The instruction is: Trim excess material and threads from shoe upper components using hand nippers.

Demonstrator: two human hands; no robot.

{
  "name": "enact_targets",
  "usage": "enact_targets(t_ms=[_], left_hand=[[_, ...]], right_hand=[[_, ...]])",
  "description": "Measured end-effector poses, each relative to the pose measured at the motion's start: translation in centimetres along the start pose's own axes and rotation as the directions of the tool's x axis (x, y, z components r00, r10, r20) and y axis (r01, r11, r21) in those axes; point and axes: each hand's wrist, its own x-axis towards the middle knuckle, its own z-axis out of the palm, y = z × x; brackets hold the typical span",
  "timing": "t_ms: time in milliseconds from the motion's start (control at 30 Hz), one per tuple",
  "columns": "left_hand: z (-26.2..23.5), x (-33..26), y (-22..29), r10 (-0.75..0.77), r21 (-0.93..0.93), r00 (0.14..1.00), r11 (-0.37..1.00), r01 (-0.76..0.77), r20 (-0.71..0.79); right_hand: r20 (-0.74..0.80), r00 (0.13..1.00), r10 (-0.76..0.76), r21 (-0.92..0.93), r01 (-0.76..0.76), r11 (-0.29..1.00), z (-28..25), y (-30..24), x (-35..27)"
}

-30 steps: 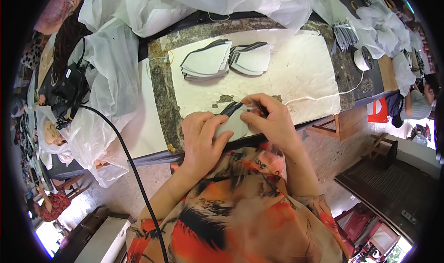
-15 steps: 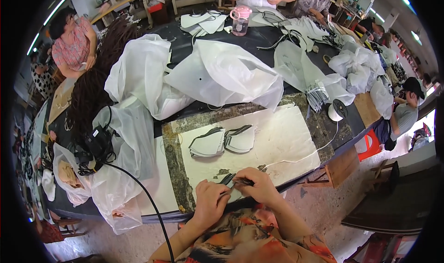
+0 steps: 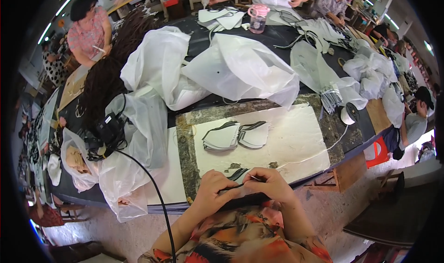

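Observation:
Close to my body at the table's near edge, my left hand [image 3: 215, 192] and my right hand [image 3: 269, 185] are both closed, thumbs and fingers pinching a thin, dark-edged piece [image 3: 237, 187] stretched between them. Fingers cover much of it, so its full shape is hidden. Just beyond my fingertips lies another dark-edged strip or piece [image 3: 237, 173] on the pale board [image 3: 296, 129]. Farther up that board sit two small stacks of light grey cut pieces with black edges, a left stack [image 3: 221, 137] and a right stack [image 3: 253, 136], side by side.
White plastic bags [image 3: 245, 69] heap beyond the board. A white thread spool [image 3: 349, 114] stands right, its thread trailing over the board. Left are a black adapter [image 3: 109, 128], its cable hanging past my left arm, and dark brown strands [image 3: 104, 73]. Co-workers sit around the table.
My hands have drawn level and slightly apart, the piece now lying more sideways between them. The dark tool-like object at my right hand no longer shows. The whole view has shifted.

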Motion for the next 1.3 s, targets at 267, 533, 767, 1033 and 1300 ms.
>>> enact_targets(t_ms=[267,533,767,1033,1300], left_hand=[[-1.5,-0.2,1.2,-0.251,-0.234,0.952,0.928,0.289,0.177],[-2.8,-0.4,0.8,-0.370,-0.339,0.818,0.775,0.533,0.442],[-2.9,1.4,1.9,-0.401,-0.316,0.813,0.776,0.546,0.422],[-2.8,0.7,0.1,-0.559,-0.434,0.630,0.457,0.777,0.539],[-2.6,0.3,0.4,-0.510,-0.569,0.659,0.347,0.745,0.552]], right_hand=[[0.014,0.999,0.047,0.012,-0.047,0.999,0.3,-1.0,0.2],[0.041,0.996,0.073,-0.031,-0.072,0.997,0.6,-1.5,-0.8],[0.046,0.992,-0.116,-0.273,0.124,0.954,1.7,-2.7,0.3],[0.260,0.900,-0.349,-0.610,0.434,0.663,-1.3,-3.2,-0.4],[0.070,0.976,-0.204,-0.840,0.168,0.517,-0.1,-2.7,-0.5]])
